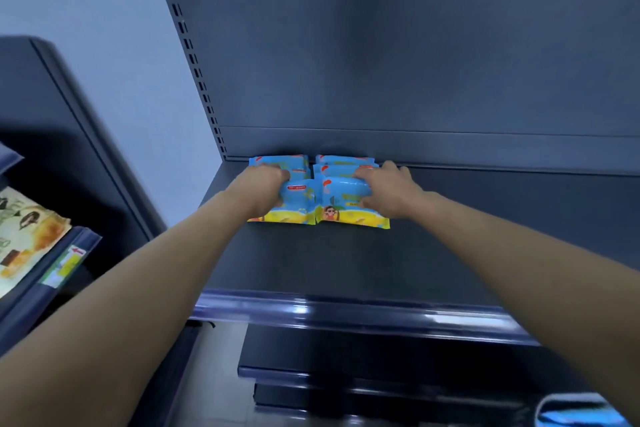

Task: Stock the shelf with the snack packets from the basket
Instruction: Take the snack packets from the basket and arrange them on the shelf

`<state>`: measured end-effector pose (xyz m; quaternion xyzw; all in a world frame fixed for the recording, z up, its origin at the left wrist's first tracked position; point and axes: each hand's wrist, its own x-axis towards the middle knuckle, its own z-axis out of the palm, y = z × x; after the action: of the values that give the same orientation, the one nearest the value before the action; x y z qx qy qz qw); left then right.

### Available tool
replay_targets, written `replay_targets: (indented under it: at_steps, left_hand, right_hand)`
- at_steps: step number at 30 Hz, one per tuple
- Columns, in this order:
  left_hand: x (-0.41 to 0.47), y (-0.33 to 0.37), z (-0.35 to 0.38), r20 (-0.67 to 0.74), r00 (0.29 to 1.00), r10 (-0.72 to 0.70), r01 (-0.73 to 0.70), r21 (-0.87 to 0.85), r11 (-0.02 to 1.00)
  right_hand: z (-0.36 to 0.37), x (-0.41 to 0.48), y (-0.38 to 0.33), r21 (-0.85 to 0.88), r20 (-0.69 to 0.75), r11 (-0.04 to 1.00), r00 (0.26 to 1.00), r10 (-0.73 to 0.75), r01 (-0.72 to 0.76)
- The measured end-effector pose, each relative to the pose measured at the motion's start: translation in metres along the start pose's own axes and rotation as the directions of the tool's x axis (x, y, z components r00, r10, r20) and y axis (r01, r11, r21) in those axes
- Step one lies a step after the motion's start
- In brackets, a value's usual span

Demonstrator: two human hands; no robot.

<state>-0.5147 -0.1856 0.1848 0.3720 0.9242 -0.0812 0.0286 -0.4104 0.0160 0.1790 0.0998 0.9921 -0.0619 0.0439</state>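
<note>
We stand before a dark shelf with a tall back panel, and most of its board is bare. At the back left corner of the shelf lie the packets, blue and yellow, in two short rows that lean one over the other against the panel. At the lower right corner a blue thing shows; it may be the basket, but it is too blurred to tell. On a neighbouring shelf to the left lies another printed pack.

Both arms are stretched forward. The left hand is closed on the upper part of the front left packet, with the fingers curled over its top. The right hand lies on the front right packet, the fingers pressed on its puffy middle. The hands are apart, one on each row.

We judge the packets light, soft and full of air, with glossy film that can slip. The content probably breaks easily, so we should not squeeze hard. The best hold is at the flat sealed edge on top or at the sides, and a gentle push on the face sets them straight.
</note>
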Motion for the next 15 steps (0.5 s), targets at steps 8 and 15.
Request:
replay_targets:
  at_steps: [8, 15]
  left_hand:
    - [0.036, -0.010, 0.011, -0.058, 0.998, -0.001, 0.005, 0.064, 0.998]
    - [0.029, 0.002, 0.020, -0.126, 0.989, -0.073, 0.088, 0.111, 0.990]
  right_hand:
    - [0.011, 0.031, -0.004, -0.116, -0.120, 0.990, 0.991, 0.060, -0.074]
    - [0.021, 0.019, 0.004, -0.140, -0.253, 0.989, 0.967, 0.018, -0.055]
